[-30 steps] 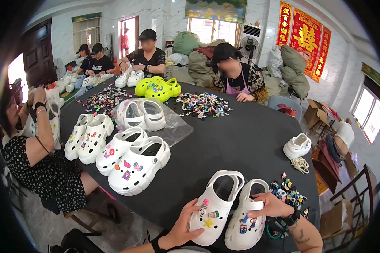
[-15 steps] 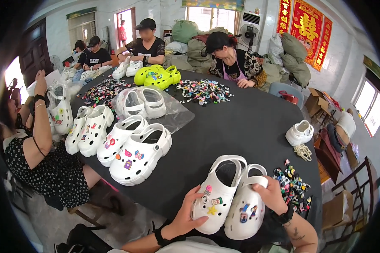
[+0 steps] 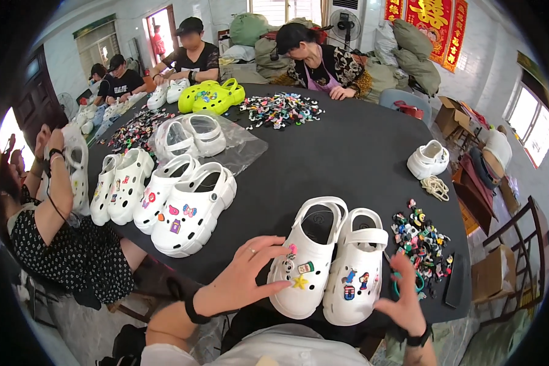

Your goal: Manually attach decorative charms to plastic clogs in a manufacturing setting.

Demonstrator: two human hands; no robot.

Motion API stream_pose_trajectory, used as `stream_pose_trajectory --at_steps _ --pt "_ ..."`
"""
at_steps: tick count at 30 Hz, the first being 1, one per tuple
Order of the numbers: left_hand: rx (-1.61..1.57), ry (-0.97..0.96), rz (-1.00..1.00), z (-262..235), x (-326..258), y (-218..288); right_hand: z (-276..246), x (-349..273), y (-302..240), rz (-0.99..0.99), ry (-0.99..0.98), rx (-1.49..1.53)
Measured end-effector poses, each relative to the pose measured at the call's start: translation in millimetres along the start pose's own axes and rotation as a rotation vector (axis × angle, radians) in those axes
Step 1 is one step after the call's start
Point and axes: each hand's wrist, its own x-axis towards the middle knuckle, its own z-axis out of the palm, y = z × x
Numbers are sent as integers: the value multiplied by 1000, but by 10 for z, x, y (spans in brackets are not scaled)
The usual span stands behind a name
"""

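Side by side before me on the dark table stand two white clogs, toes toward me. The left clog [image 3: 314, 280] carries charms, among them a yellow star and a small bottle shape. On the right clog [image 3: 355, 305] are a blue charm and a small figure in red and blue; its strap lies forward over the opening. My left hand [image 3: 241, 274] is open, fingertips at the left clog's outer side; whether they touch it I cannot tell. My right hand [image 3: 409, 308], also open, is beside the right clog, holding nothing. A thin teal loop [image 3: 419, 282] shows by its fingers.
A heap of charms [image 3: 424, 241] lies to the right, by a dark flat object [image 3: 451, 290]. Further back sit a small white clog [image 3: 428, 160] and a cord bundle [image 3: 435, 188]. Decorated white clogs [image 3: 192, 213] stand left, with lime clogs [image 3: 210, 96] beyond. Co-workers sit around the table.
My right hand has let go of the right clog's strap and moved off to its right. My left hand has opened and drawn back leftward. The view has shifted slightly.
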Motion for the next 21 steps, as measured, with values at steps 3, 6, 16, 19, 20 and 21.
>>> stream_pose_trajectory --at_steps 3,6,16,19,20,21 --pt "52 -15 91 -16 195 53 292 -105 86 -93 -186 69" --pt "149 -165 175 28 441 122 531 -122 180 -170 -112 194" --pt "-8 -598 -31 113 1127 237 664 16 383 -252 -43 -82" --pt "-28 -646 -30 139 1229 275 675 11 426 -252 -35 -27" --pt "-18 -656 -24 157 1258 289 686 14 426 -240 -30 55" --pt "-6 -668 -18 171 1281 298 685 22 416 -245 -37 60"
